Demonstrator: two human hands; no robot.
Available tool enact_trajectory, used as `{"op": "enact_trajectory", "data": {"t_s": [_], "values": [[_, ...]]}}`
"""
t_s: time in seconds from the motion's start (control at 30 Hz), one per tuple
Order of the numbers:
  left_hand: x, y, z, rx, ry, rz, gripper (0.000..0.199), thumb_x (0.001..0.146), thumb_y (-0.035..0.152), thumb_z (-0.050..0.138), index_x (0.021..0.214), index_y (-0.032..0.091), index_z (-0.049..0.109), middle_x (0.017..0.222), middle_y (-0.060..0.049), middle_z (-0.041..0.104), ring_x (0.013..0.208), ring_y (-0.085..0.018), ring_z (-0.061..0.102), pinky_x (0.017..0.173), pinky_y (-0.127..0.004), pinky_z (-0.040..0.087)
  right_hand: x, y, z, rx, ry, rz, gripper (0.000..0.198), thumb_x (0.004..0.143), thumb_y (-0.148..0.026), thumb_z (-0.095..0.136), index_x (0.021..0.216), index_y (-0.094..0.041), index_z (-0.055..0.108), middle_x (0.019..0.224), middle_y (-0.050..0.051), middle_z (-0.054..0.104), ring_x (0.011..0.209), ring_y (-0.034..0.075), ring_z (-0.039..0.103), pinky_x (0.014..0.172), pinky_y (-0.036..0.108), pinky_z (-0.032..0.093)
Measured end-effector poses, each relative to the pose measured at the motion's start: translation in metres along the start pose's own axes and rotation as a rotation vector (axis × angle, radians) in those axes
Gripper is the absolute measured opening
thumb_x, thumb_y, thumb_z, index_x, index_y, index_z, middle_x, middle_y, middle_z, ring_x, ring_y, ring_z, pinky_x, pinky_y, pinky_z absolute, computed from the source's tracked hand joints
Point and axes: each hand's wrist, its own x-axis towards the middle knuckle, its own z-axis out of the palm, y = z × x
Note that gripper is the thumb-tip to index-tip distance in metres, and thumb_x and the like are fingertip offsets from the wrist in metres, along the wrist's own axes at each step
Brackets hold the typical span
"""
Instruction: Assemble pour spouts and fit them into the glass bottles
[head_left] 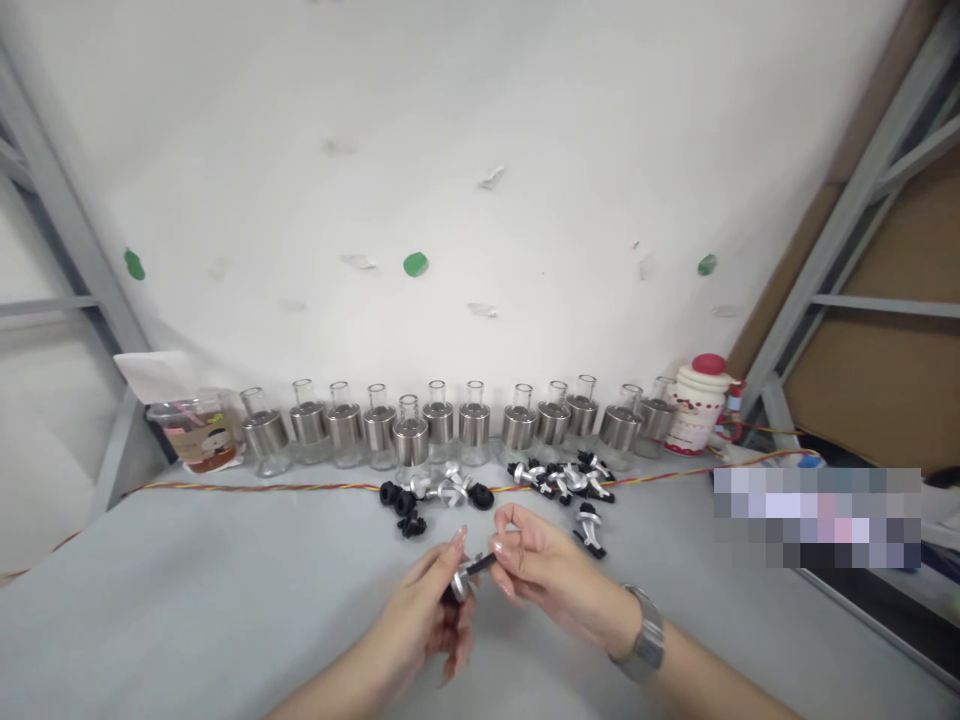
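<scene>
Low in the middle of the head view, my left hand (439,605) is closed around a silver-and-black bottle stopper (460,583). From the stopper a narrow black piece (481,563) sticks out to the right. My right hand (536,560), with a metal-banded watch on its wrist, pinches the far end of that black piece; its fingertips partly cover it. Beyond my hands lie loose silver stopper parts (452,488) and black ribbed plugs (403,498). To their right is a pile of similar silver-and-black stoppers (570,478), with a single one (590,530) nearer me.
Several glass bottles (411,440) with metal sleeves line the wall. A drink cup (199,435) stands at the left end, a white jar with a red lid (697,405) at the right. A twisted red-yellow wire (262,487) crosses the grey table (187,600). Metal frames flank both sides.
</scene>
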Motion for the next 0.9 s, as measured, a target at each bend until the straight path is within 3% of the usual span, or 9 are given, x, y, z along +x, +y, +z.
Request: {"op": "enact_trajectory", "data": {"t_s": [0.13, 0.3, 0.5, 0.73, 0.9], "values": [[-0.006, 0.002, 0.003, -0.028, -0.076, 0.015, 0.04, 0.072, 0.061, 0.043, 0.076, 0.021, 0.042, 0.043, 0.01, 0.042, 0.025, -0.005, 0.04, 0.024, -0.014, 0.023, -0.001, -0.001, 0.004, -0.021, -0.022, -0.023, 0.038, 0.07, -0.041, 0.064, 0.073, -0.021, 0.031, 0.051, -0.01, 0.042, 0.041, 0.003, 0.032, 0.042, 0.019, 0.015], [-0.002, -0.003, 0.0, -0.042, -0.062, 0.05, 0.033, 0.073, 0.053, 0.049, 0.07, 0.021, 0.04, 0.04, 0.011, 0.039, 0.025, -0.005, 0.037, 0.024, -0.014, 0.021, -0.001, -0.002, 0.004, -0.144, -0.044, -0.078, 0.037, 0.073, -0.045, 0.058, 0.072, -0.022, 0.03, 0.051, -0.011, 0.034, 0.043, 0.004, 0.026, 0.043, 0.019, 0.016], [0.003, -0.014, -0.005, 0.003, -0.146, 0.12, 0.033, 0.066, 0.043, 0.064, 0.073, 0.022, 0.039, 0.037, 0.014, 0.035, 0.021, -0.004, 0.032, 0.022, -0.013, 0.019, -0.008, -0.004, 0.003, -0.347, -0.017, -0.092, 0.028, 0.081, -0.044, 0.049, 0.08, -0.022, 0.031, 0.061, -0.008, 0.038, 0.053, 0.007, 0.031, 0.051, 0.019, 0.024], [-0.001, -0.014, -0.005, 0.161, -0.18, 0.26, 0.029, 0.074, 0.043, 0.056, 0.074, 0.022, 0.036, 0.031, 0.013, 0.038, 0.021, -0.004, 0.031, 0.023, -0.011, 0.021, -0.018, -0.014, 0.008, -0.67, 0.046, -0.168, 0.019, 0.087, -0.041, 0.037, 0.085, -0.024, 0.029, 0.067, -0.006, 0.037, 0.06, 0.01, 0.038, 0.059, 0.023, 0.032], [-0.006, -0.009, -0.003, 0.186, -0.135, 0.285, 0.028, 0.075, 0.043, 0.055, 0.073, 0.023, 0.036, 0.03, 0.014, 0.038, 0.022, -0.003, 0.029, 0.024, -0.011, 0.021, -0.019, -0.009, 0.009, -0.791, 0.032, -0.269, 0.021, 0.09, -0.035, 0.029, 0.107, -0.023, 0.026, 0.063, -0.005, 0.036, 0.06, 0.012, 0.039, 0.062, 0.026, 0.034]]}}
